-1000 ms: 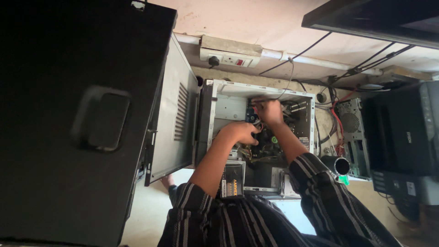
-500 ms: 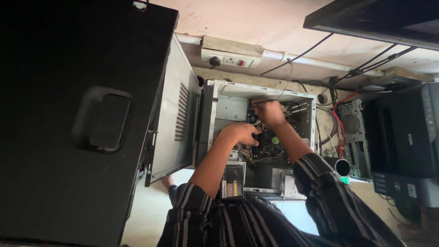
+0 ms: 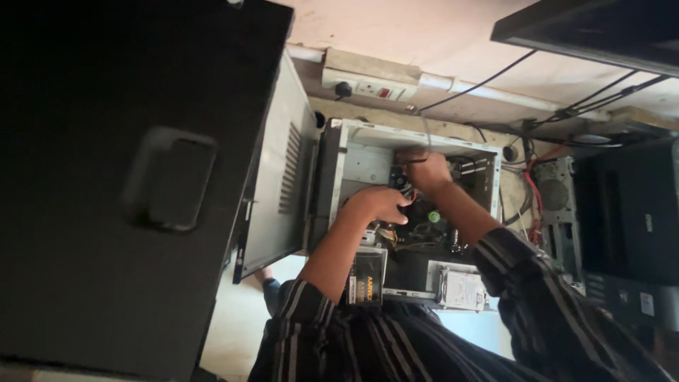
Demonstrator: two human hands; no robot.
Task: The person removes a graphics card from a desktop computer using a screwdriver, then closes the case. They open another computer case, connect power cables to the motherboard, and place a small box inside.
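An open desktop computer case [image 3: 341, 152] lies in front of me with its boards and wiring exposed. Both of my hands are inside it. My left hand [image 3: 378, 205] has its fingers curled down among the cables beside the cooler; what it grips is hidden. My right hand [image 3: 426, 172] sits higher in the case, closed on a thin black cable [image 3: 406, 162]. A small green part [image 3: 433, 216] shows just below the right wrist. My sleeves are dark with stripes.
A grey side panel [image 3: 283, 191] leans left of the case, beside a big black tower [image 3: 141, 177]. A hard drive [image 3: 463, 288] and a black labelled box [image 3: 366, 277] lie at the near edge. A wall socket strip [image 3: 368, 78], red cables [image 3: 535, 198] and another tower [image 3: 629, 219] surround it.
Both hands stay inside the case at nearly the same spots; only small shifts of the fingers and of the view.
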